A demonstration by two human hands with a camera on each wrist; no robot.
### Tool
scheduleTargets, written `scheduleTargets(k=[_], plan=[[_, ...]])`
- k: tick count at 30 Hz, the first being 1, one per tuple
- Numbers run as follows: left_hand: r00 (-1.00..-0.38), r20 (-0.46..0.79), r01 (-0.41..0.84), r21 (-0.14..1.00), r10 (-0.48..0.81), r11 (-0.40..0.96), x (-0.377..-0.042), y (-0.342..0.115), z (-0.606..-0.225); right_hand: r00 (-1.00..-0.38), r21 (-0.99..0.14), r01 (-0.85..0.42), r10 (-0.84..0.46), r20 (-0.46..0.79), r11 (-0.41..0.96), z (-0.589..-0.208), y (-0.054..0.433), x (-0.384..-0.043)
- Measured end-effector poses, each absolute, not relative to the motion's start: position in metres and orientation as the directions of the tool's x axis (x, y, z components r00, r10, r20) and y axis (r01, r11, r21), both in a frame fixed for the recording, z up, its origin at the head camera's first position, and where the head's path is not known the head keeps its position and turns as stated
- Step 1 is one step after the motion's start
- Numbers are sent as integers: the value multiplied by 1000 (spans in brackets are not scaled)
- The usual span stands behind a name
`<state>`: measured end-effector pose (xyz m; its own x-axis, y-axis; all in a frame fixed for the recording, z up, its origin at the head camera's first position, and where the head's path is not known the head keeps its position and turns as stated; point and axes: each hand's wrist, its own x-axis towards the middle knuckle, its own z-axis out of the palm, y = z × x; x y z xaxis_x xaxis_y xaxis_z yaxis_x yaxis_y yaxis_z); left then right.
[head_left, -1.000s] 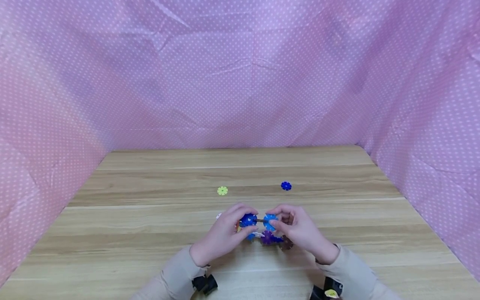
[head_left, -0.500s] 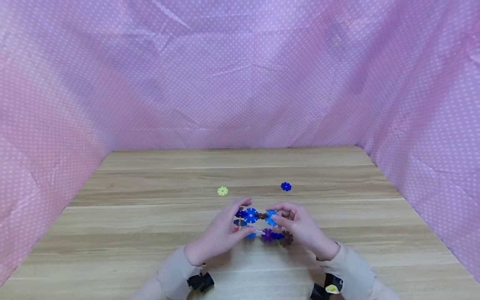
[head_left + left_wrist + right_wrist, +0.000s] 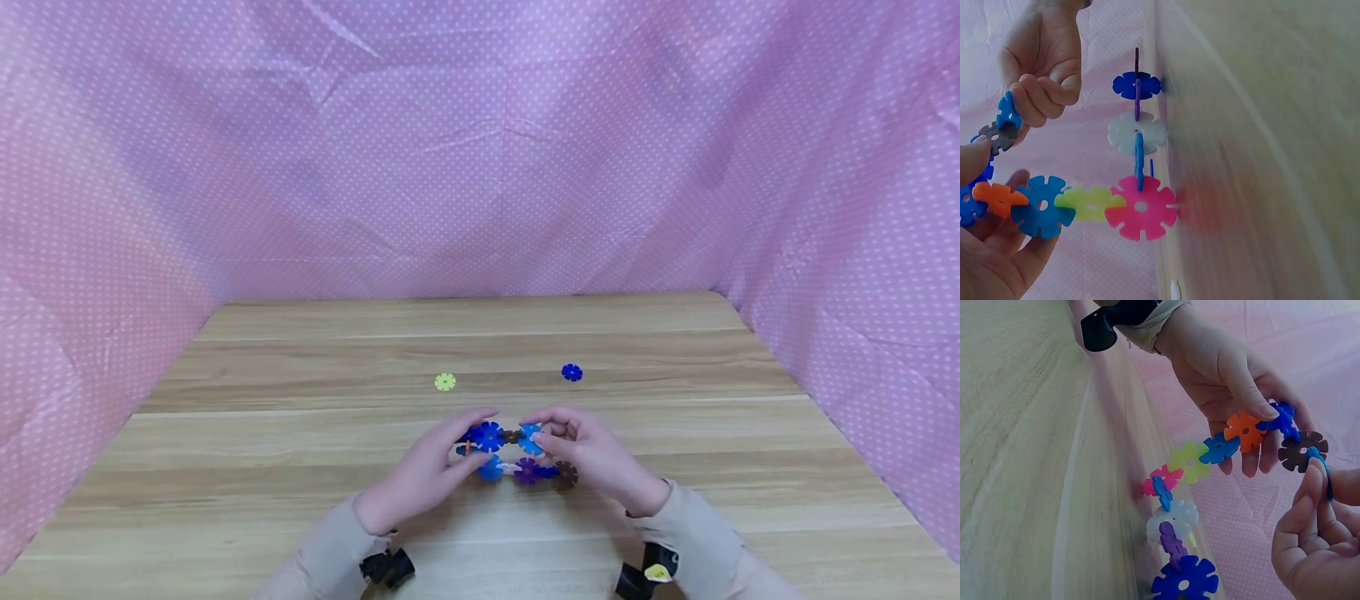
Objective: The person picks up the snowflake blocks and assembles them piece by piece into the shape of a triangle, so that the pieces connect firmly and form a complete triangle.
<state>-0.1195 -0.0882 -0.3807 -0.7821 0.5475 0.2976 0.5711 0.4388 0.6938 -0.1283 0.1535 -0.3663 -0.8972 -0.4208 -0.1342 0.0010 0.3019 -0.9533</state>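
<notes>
A chain of flower-shaped plastic discs, slotted together, runs between both hands. My left hand (image 3: 423, 475) pinches its dark blue disc (image 3: 490, 437), with the thumb on it in the right wrist view. My right hand (image 3: 596, 462) pinches a light blue disc (image 3: 1327, 478), joined to a brown disc (image 3: 1303, 450) beside the dark blue one. From the left hand the chain descends through an orange disc (image 3: 1000, 199), a blue disc (image 3: 1043, 206), a yellow-green disc (image 3: 1091, 204) and a pink disc (image 3: 1141, 207). White (image 3: 1137, 132) and purple (image 3: 527, 472) discs follow along the lower side.
A loose yellow-green disc (image 3: 445, 382) and a loose dark blue disc (image 3: 572, 372) lie farther back on the wooden table (image 3: 300, 358). Pink dotted cloth (image 3: 480, 167) hangs behind and at both sides.
Both hands have shifted slightly left with the chain. The dark blue and brown discs have turned, and the brown one no longer appears edge-on. The loose discs stay in place.
</notes>
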Motion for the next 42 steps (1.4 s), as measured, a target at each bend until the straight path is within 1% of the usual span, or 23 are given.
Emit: scheduleTargets(k=[3, 7, 16, 19, 22, 25, 28, 33, 37, 42], plan=[[-783, 289, 564, 703, 551, 433, -118, -92, -381, -888, -953, 8, -437, -146, 302, -367, 151, -129], [-768, 317, 588, 694, 556, 416, -117, -95, -381, -882, -951, 8, -445, -152, 308, -367, 148, -131], [-727, 473, 671, 643, 497, 369, -118, -93, -383, -860, -964, -27, -498, -112, 264, -368, 138, -133], [-732, 479, 668, 646, 485, 370, -118, -94, -383, -848, -967, -30, -518, -109, 253, -369, 138, -134], [-741, 470, 657, 654, 480, 375, -116, -94, -383, -853, -963, -19, -507, -125, 269, -369, 143, -139], [-746, 468, 654, 651, 474, 385, -115, -95, -383, -879, -951, -20, -459, -131, 309, -370, 152, -152], [-756, 459, 642, 658, 467, 393, -115, -95, -382, -916, -934, -26, -384, -121, 357, -374, 166, -173], [-767, 441, 628, 664, 467, 405, -115, -96, -383, -962, -865, -41, -253, -101, 501, -383, 189, -211], [-763, 439, 634, 651, 474, 418, -116, -96, -383, -974, -790, -27, -193, -117, 613, -390, 202, -233], [-761, 443, 637, 649, 474, 417, -116, -95, -384, -969, -741, -26, -199, -145, 671, -393, 208, -247]])
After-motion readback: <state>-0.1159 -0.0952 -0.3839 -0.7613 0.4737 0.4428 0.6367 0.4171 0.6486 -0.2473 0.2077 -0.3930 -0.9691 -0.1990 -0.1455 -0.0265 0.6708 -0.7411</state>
